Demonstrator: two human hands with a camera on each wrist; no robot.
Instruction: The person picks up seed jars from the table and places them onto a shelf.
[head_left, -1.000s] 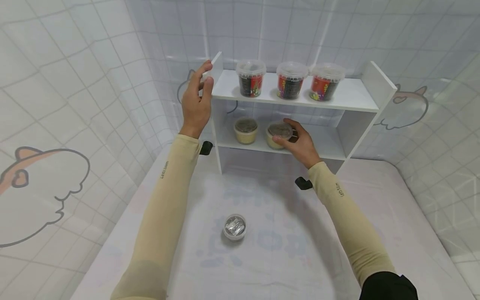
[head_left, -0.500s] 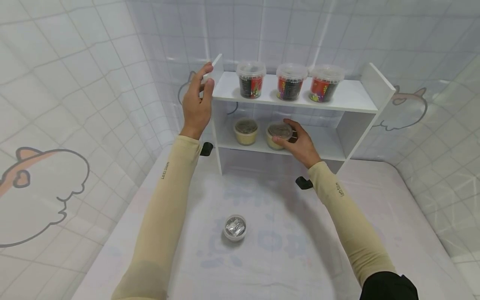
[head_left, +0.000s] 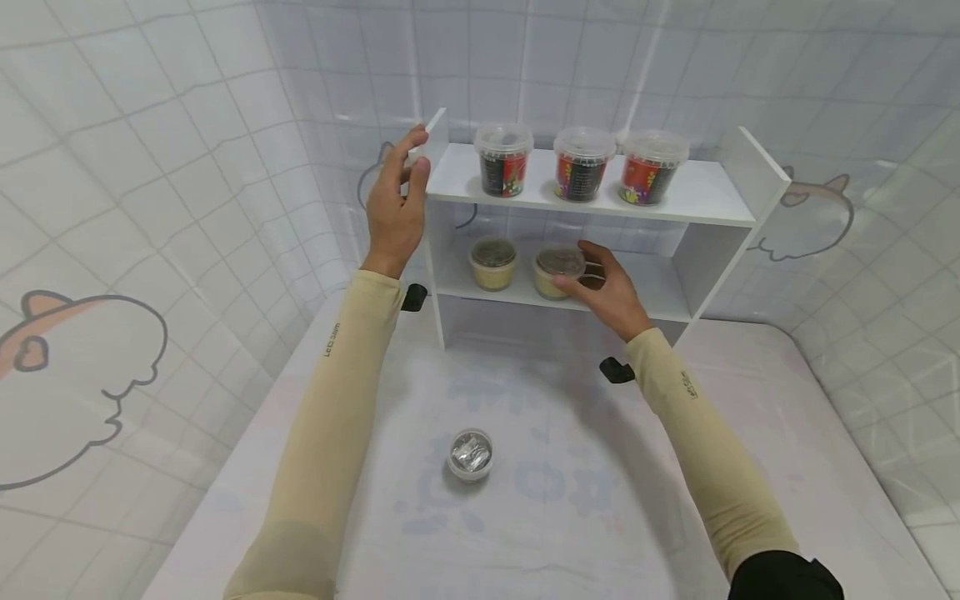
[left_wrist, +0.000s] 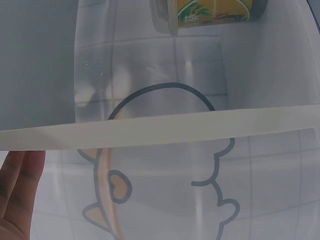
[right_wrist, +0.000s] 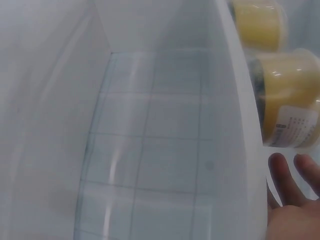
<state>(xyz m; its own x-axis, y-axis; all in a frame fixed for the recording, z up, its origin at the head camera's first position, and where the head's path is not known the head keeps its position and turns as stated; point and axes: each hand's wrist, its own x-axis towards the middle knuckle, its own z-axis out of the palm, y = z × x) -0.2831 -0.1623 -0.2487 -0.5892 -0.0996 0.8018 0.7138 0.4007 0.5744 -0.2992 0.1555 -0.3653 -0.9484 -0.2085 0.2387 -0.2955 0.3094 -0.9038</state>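
Observation:
On the lower shelf of a small white rack stand two round tubs with clear lids and pale yellow sides, a left tub and a right tub. My right hand is beside the right tub, fingers spread, thumb near its front. In the right wrist view a gap shows between the fingertips and the labelled yellow tub. My left hand rests fairly straight fingers against the rack's left side panel. The left wrist view shows those fingers at a white board edge.
Three lidded cups with red and black labels, including a middle cup, line the upper shelf. A small round container with silvery contents sits on the white-covered table. Tile-patterned sheeting surrounds the table.
My right hand has shifted slightly right and loosened from the right tub, which stays on the lower shelf. The left hand has held its place on the side panel.

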